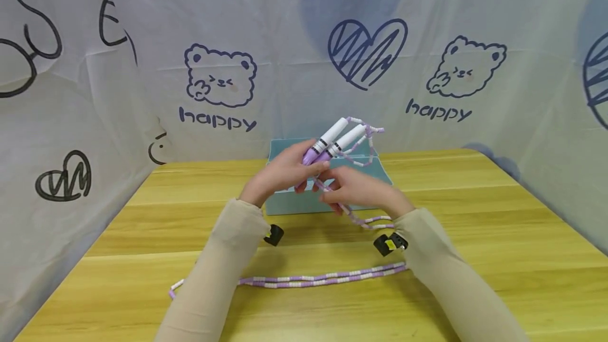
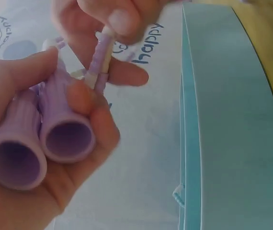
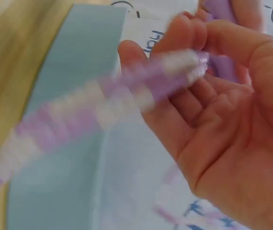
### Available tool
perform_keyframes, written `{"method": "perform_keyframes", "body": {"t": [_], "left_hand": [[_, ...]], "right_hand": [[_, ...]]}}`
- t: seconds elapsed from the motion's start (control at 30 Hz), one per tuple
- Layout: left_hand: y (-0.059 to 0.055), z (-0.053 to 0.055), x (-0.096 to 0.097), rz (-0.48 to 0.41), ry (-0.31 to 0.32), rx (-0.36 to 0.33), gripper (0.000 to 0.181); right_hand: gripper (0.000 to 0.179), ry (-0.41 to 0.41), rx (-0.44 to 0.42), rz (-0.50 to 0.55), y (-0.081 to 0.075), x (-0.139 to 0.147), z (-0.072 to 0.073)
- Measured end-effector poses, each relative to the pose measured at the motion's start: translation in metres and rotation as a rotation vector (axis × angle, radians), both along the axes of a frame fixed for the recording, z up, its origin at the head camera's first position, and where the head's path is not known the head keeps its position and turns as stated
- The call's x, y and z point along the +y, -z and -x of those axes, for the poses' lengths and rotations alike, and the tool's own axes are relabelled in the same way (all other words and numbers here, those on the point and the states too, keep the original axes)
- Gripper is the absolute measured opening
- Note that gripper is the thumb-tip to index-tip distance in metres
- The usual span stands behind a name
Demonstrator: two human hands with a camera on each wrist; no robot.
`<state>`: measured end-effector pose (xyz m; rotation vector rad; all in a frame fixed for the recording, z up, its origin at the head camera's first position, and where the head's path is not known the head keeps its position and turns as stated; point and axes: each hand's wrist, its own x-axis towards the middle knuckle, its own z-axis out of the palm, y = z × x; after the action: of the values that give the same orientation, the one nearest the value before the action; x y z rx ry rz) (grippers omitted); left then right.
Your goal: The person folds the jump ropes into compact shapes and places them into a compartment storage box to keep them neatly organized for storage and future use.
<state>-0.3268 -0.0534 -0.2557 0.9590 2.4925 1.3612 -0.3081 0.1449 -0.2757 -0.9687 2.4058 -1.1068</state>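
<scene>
Two lilac-and-white handles (image 1: 331,132) lie side by side inside your left hand (image 1: 285,168), white ends slanting up and right, and the beaded rope (image 3: 72,127) loops out past them, then runs down through your right hand (image 1: 361,189) in a doubled strand. Your left thumb lies across the lilac grips and its fingers wrap beneath, clamped on both handles, whose hollow ends face you in the left wrist view. Just to the right, your right hand is bent in close, thumb and fingers together on the lilac and white beads, a little blurred. Farther down, more rope stretches across the wooden table (image 1: 119,247), a bend at its left end, passing out of sight behind your left sleeve (image 1: 204,273) and reaching your right sleeve (image 1: 451,273). Behind your hands sits a pale blue box (image 1: 285,205) toward the table's far edge, and white cloth (image 1: 294,9) hangs around on the left, back and right, printed with bears, hearts and the word "happy"
</scene>
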Motion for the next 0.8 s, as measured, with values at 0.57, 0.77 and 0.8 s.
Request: {"method": "perform_keyframes", "body": {"t": [0.57,0.77,0.8], "left_hand": [[0.007,0.005,-0.002,0.207,0.112,-0.128,0.044],[0.007,0.004,0.000,0.283,0.143,-0.159,0.042],[0.007,0.003,0.000,0.299,0.136,-0.146,0.041]], "right_hand": [[0.018,0.165,0.398,-0.058,-0.034,0.010,-0.013],[0.020,0.189,0.467,-0.001,-0.029,0.011,-0.011],[0.021,0.191,0.475,0.003,-0.028,0.011,-0.010]]}}
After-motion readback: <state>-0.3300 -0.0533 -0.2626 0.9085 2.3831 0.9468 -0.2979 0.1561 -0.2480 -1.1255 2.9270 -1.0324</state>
